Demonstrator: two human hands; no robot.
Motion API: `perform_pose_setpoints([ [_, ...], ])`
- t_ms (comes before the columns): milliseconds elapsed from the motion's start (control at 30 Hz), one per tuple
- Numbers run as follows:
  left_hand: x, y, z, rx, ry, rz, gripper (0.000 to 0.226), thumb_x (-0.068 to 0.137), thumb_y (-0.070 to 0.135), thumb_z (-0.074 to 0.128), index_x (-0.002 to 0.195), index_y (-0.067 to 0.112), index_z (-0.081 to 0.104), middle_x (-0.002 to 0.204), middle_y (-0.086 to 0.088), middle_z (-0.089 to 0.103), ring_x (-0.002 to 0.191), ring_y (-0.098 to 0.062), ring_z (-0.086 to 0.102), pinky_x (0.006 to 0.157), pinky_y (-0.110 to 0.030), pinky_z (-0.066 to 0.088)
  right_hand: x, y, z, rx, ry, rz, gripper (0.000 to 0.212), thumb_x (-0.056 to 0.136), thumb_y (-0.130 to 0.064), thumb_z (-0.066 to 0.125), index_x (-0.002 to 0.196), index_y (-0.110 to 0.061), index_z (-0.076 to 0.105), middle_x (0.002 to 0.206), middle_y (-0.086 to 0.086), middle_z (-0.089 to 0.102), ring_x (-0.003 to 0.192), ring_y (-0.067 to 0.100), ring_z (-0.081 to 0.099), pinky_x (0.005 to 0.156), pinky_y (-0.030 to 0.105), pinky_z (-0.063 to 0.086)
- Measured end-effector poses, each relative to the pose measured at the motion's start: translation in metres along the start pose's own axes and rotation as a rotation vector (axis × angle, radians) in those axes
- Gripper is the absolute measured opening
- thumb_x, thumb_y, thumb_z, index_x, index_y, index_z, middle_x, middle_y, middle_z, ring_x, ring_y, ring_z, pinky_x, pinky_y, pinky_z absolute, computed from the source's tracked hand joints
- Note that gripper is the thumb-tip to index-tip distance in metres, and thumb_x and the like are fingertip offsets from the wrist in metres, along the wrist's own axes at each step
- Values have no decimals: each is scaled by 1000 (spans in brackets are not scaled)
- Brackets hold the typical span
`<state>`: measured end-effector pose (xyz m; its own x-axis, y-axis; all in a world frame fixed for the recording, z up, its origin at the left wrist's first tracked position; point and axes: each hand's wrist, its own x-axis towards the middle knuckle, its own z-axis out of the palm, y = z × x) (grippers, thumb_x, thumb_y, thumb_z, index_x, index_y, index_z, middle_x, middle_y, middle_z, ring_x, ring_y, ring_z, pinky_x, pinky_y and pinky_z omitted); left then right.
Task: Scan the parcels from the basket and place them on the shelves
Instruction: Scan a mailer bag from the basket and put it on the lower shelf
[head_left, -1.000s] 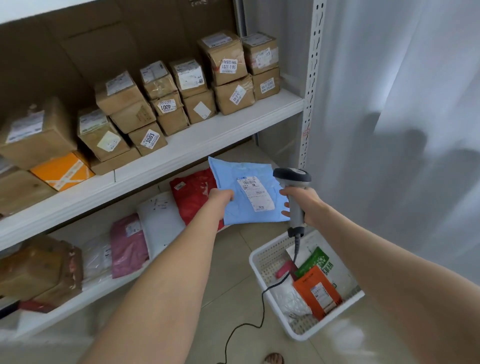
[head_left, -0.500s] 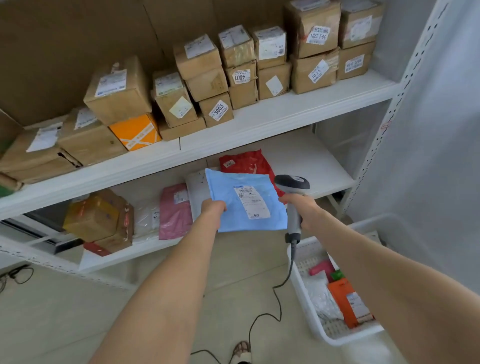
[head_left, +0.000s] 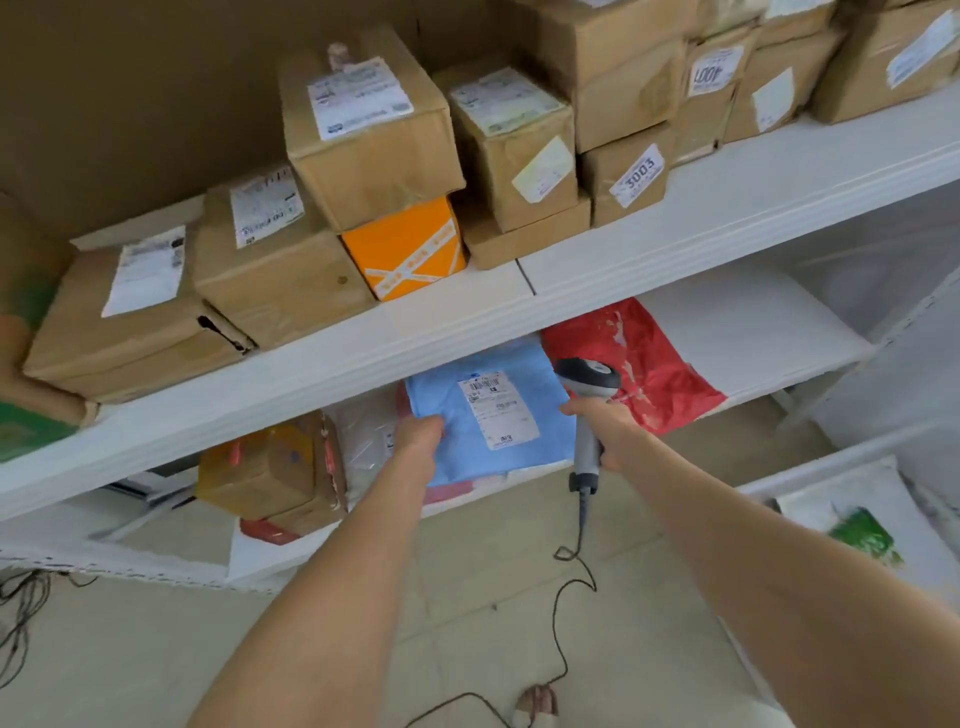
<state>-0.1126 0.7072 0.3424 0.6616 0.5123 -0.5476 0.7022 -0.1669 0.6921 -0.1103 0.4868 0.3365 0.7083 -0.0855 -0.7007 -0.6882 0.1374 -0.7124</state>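
Now changed: parcel (head_left: 493, 415) nearer lower shelf (head_left: 753, 332).
Left hand (head_left: 418, 436): fingers grasp parcel.
Right hand (head_left: 605, 431): fingers grasp scanner (head_left: 587, 384).
Basket (head_left: 810, 467): white-green bag (head_left: 857, 525).

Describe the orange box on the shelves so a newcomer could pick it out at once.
Look at the upper white shelf, lined with brown cardboard boxes. Just left of the seam in its board, the orange box sits under a larger brown box with a white label. It is the only bright orange one, crossed by white printed tape.
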Motion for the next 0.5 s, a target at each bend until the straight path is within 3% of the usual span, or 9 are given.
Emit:
perform_pose_setpoints([
  [67,34,-8,-16,26,22,-7,37,92,14,53,125,-2,53,124,-18,57,116,-34,54,91,-40,45,13,8,32,9,-10,33,19,81,-7,71,83,-9,52,71,7,39,60,20,42,66,34,47],
  [133,66,-17,-29,51,47,-2,34,94,15,52,122,-3,55,122,-20,58,115,-35,55,94,-41,44,26,16,57,31,-18,47,21,81,-4,70,79,-9,50,71,8,44,59,24,46,72,44,53],
  [200,94,-26,-41,109,76,43,31,97,11,48,121,-7,54,115,-22,56,115,-35,53,90,-39,43,43,25,81,64,-23,30,20,81,3,67,75,-7,52,71,12,52,60,26,52,65,39,50],
  [333,142,-55,-53,271,81,226,32,96,9,51,126,-2,51,129,-21,52,122,-34,48,102,-38,36,86,51,124,12,17,-25,20,77,8,65,69,-7,55,83,15,57,72,25,53,66,35,43],
  [433,169,-81,-63,233,162,247,58,87,0,62,140,8,40,140,-13,45,131,-33,42,107,-37,34,116,72,154,-62,22,-5,23,79,5,64,66,-9,51,73,10,52,65,23,47,58,27,39],
  [500,197,-106,-62,177,186,202,43,84,-5,60,125,9,55,129,-15,56,122,-36,50,99,-37,44,133,88,168,-133,16,-8,22,80,2,64,66,-9,51,65,6,48,69,23,47,55,24,36],
])
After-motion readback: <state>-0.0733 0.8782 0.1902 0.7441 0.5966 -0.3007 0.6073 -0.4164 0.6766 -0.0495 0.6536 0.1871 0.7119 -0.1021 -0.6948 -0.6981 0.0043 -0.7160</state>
